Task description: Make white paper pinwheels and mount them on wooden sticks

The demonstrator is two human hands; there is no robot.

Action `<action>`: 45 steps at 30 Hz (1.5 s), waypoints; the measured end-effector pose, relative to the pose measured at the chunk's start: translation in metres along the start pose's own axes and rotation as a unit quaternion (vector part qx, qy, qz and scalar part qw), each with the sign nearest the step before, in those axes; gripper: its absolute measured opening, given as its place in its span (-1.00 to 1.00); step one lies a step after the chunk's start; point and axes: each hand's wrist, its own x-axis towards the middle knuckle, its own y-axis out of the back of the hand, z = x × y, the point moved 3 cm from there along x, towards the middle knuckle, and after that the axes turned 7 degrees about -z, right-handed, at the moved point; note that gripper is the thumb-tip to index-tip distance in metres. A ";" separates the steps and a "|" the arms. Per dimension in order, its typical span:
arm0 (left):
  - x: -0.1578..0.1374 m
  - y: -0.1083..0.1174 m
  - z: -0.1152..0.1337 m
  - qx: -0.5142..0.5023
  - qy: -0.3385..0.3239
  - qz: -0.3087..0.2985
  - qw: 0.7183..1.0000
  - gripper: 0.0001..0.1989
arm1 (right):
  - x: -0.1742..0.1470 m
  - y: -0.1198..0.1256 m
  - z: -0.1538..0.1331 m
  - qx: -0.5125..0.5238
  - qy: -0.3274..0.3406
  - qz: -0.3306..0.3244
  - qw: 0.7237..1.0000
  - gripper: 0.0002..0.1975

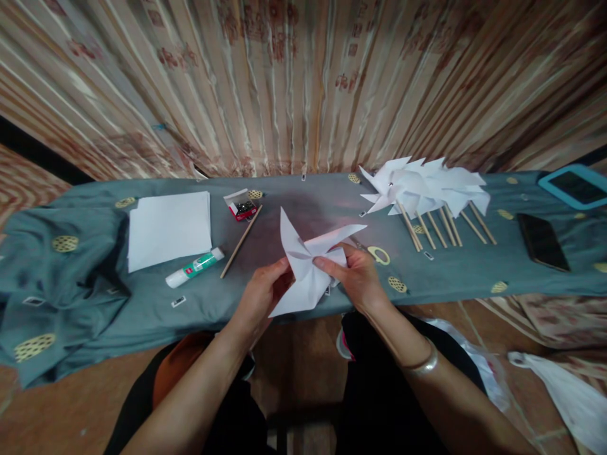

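Note:
A white paper pinwheel [306, 278] with folded, pointed blades is held over the near edge of the cloth-covered table. My left hand [268, 287] grips its left side, the fingertips partly behind the paper. On the right, my right hand [358, 275] pinches it, with the thumb pressing close to the centre. No stick shows on this pinwheel. Just past my right hand lie scissors [378, 255] with a yellow handle, partly hidden. A thin wooden stick [241, 242] rests to the left, beside a small open red box [241, 207] of dark little pieces.
A stack of white paper [169, 229] lies at the left, with a glue stick [194, 267] before it. Several pinwheels on sticks [427, 186] overlap at the back right. Further right are a dark phone [542, 241] and a blue-framed object [576, 186]. A curtain [303, 88] hangs behind.

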 end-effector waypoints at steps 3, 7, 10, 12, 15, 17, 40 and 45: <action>-0.001 0.004 -0.002 0.038 0.021 -0.001 0.999 -0.61 | 0.000 0.000 -0.002 -0.009 0.011 0.001 1.000 -0.78; 0.000 0.010 -0.002 0.058 -0.002 0.005 0.998 -0.66 | -0.004 0.001 -0.008 -0.046 0.045 0.006 0.998 -0.80; -0.001 0.011 -0.001 0.042 -0.010 0.011 0.999 -0.67 | -0.013 0.001 -0.018 -0.103 0.083 0.010 0.991 -0.84; -0.002 0.009 0.001 0.036 -0.014 0.024 0.999 -0.69 | -0.020 0.000 -0.026 -0.167 0.108 0.004 0.980 -0.88; -0.004 0.006 0.006 0.042 -0.028 0.027 0.998 -0.72 | -0.032 -0.003 -0.040 -0.276 0.182 -0.020 0.944 -0.94; -0.006 0.004 0.010 0.064 -0.045 0.006 0.997 -0.75 | -0.039 -0.005 -0.048 -0.326 0.270 -0.047 0.905 -0.91; -0.012 -0.004 0.015 0.116 0.003 -0.057 0.992 -0.77 | -0.054 -0.012 -0.065 -0.434 0.441 -0.073 0.782 -0.76; -0.012 -0.003 0.013 0.115 -0.006 -0.070 0.991 -0.80 | -0.053 -0.011 -0.066 -0.432 0.437 -0.076 0.785 -0.79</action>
